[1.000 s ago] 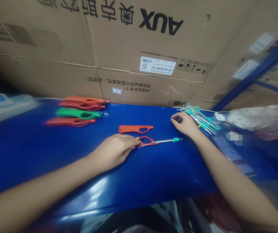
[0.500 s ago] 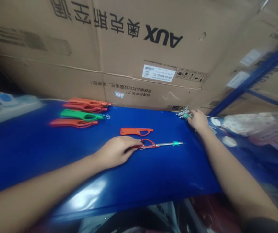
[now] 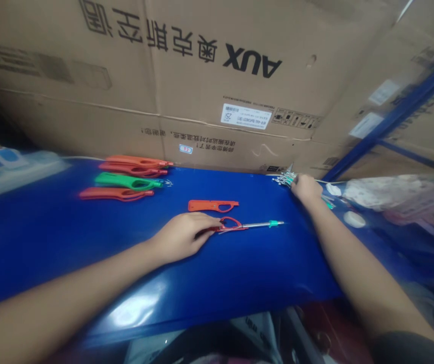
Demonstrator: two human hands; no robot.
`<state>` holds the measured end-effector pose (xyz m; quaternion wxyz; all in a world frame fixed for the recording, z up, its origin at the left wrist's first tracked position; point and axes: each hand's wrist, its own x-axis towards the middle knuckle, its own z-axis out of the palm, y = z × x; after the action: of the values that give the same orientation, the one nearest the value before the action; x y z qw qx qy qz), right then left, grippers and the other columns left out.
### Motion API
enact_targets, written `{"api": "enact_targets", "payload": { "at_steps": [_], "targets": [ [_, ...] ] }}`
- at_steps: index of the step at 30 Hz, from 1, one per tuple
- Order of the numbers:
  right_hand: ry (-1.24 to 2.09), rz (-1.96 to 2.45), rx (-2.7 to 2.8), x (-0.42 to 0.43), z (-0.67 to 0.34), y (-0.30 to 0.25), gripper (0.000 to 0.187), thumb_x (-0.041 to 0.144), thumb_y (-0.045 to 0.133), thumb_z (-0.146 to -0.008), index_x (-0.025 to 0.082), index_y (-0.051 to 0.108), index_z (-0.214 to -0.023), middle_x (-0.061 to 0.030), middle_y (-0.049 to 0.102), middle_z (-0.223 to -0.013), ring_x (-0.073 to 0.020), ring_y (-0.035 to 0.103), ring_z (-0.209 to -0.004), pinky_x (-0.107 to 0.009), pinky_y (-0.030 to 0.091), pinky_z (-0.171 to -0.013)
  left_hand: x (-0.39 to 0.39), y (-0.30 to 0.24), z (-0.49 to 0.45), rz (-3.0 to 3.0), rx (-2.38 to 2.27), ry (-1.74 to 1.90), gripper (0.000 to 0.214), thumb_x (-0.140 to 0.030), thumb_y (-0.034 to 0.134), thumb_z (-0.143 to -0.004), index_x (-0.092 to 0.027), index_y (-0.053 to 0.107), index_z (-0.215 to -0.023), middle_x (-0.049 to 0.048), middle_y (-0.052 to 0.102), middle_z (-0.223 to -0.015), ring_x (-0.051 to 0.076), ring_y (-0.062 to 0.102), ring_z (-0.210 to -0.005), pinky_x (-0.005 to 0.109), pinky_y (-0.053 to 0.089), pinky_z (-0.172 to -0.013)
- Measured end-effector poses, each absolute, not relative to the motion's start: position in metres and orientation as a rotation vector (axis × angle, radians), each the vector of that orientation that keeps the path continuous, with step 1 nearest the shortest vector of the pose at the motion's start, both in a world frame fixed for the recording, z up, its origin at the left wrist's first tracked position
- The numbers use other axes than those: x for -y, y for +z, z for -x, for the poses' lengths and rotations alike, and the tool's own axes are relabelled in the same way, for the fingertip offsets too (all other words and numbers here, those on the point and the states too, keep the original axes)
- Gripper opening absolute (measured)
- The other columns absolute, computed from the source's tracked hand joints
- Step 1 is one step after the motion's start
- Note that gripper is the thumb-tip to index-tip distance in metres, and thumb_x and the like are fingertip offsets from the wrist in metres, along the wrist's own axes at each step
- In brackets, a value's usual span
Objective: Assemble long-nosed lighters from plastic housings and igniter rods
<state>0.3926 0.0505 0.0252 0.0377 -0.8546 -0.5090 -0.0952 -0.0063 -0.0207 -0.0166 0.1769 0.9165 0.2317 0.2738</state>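
My left hand (image 3: 182, 235) lies on the blue table (image 3: 88, 242), its fingers curled over the handle end of a red lighter half (image 3: 232, 224) that has a metal tube with a teal tip (image 3: 273, 223) sticking out to the right. Just behind it lies a separate orange shell half (image 3: 212, 205). My right hand (image 3: 306, 188) reaches to the far right corner and rests on a pile of metal tubes with teal tips (image 3: 287, 178); its fingers are closed among them, and what they grip is hidden.
Several assembled lighter bodies, orange, red and green (image 3: 128, 180), lie in a row at the back left. A big cardboard box (image 3: 209, 76) stands along the table's far edge. Plastic bags (image 3: 383, 194) and a blue rack post (image 3: 391, 119) are at the right.
My right hand has moved from beside the tube pile back and right onto it. My left hand stays on the red half.
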Motion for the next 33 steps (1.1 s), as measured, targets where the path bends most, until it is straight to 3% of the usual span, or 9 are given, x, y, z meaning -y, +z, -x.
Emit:
{"api": "enact_targets", "payload": {
  "at_steps": [5,12,15,18,23,28,31,33],
  "targets": [
    [-0.299,2.586,1.521,-0.048,-0.391,0.033,0.022,0.024,0.057,-0.09,0.016,0.073,-0.103,-0.02,0.07,-0.114,-0.0327,0.066,-0.109,-0.036,0.05,-0.08,0.021,-0.016,0.006,-2.597,-0.654,0.783,0.03,-0.016,0.056,-0.094,-0.022,0.071,-0.119,0.0055,0.074,-0.121,0.021,0.072,-0.11,0.036,0.059,-0.095],
    [-0.18,2.416,1.436,-0.046,-0.384,0.045,0.014,0.02,0.059,-0.087,0.014,0.069,-0.094,-0.024,0.07,-0.109,-0.0383,0.065,-0.111,-0.047,0.049,-0.089,0.02,-0.017,0.006,-2.605,-0.677,0.756,0.03,-0.017,0.055,-0.095,-0.022,0.071,-0.119,0.0048,0.074,-0.123,0.022,0.071,-0.112,0.038,0.058,-0.098],
    [-0.008,2.226,1.446,-0.042,-0.367,0.049,0.009,0.021,0.057,-0.088,0.015,0.065,-0.091,-0.0182,0.071,-0.1,-0.0305,0.069,-0.1,-0.041,0.054,-0.083,0.02,-0.017,0.006,-2.603,-0.678,0.747,0.03,-0.017,0.055,-0.095,-0.022,0.071,-0.12,0.0048,0.073,-0.124,0.022,0.071,-0.113,0.04,0.057,-0.099],
    [0.325,1.967,1.543,-0.031,-0.337,0.049,0.01,0.023,0.055,-0.09,0.017,0.061,-0.096,-0.0091,0.071,-0.093,-0.0191,0.07,-0.077,-0.031,0.058,-0.064,0.02,-0.017,0.007,-2.587,-0.669,0.754,0.031,-0.018,0.054,-0.095,-0.022,0.07,-0.12,0.0055,0.073,-0.124,0.022,0.071,-0.112,0.04,0.057,-0.099],
    [0.767,1.601,1.636,-0.011,-0.29,0.031,0.012,0.024,0.067,-0.081,0.02,0.062,-0.091,-0.0012,0.069,-0.088,-0.0118,0.066,-0.064,-0.028,0.059,-0.062,0.02,-0.018,0.005,-2.567,-0.648,0.798,0.033,-0.015,0.054,-0.093,-0.021,0.069,-0.122,0.0067,0.073,-0.122,0.022,0.07,-0.113,0.039,0.056,-0.099],
    [0.857,1.46,1.512,-0.009,-0.284,0.003,0.034,0.032,0.08,-0.069,0.022,0.049,-0.077,0.0067,0.057,-0.064,-0.0116,0.063,-0.053,-0.024,0.051,-0.052,0.018,-0.019,0.004,-2.593,-0.596,0.802,0.033,-0.014,0.055,-0.092,-0.021,0.069,-0.122,0.0058,0.073,-0.12,0.022,0.067,-0.114,0.038,0.054,-0.101],
    [0.859,1.423,1.455,-0.011,-0.288,-0.004,0.043,0.042,0.085,-0.064,0.021,0.049,-0.075,0.0063,0.057,-0.062,-0.011,0.061,-0.049,-0.023,0.046,-0.046,0.016,-0.019,0.004,-2.599,-0.607,0.79,0.034,-0.014,0.055,-0.093,-0.022,0.068,-0.123,0.0057,0.073,-0.121,0.022,0.066,-0.114,0.04,0.053,-0.102],
    [0.878,1.378,1.417,-0.01,-0.288,-0.002,0.045,0.046,0.086,-0.063,0.021,0.051,-0.077,0.0051,0.059,-0.065,-0.0111,0.062,-0.052,-0.024,0.05,-0.049,0.016,-0.019,0.003,-2.597,-0.605,0.791,0.034,-0.014,0.055,-0.093,-0.022,0.068,-0.123,0.006,0.073,-0.12,0.022,0.066,-0.113,0.04,0.053,-0.101]
  ]
}}
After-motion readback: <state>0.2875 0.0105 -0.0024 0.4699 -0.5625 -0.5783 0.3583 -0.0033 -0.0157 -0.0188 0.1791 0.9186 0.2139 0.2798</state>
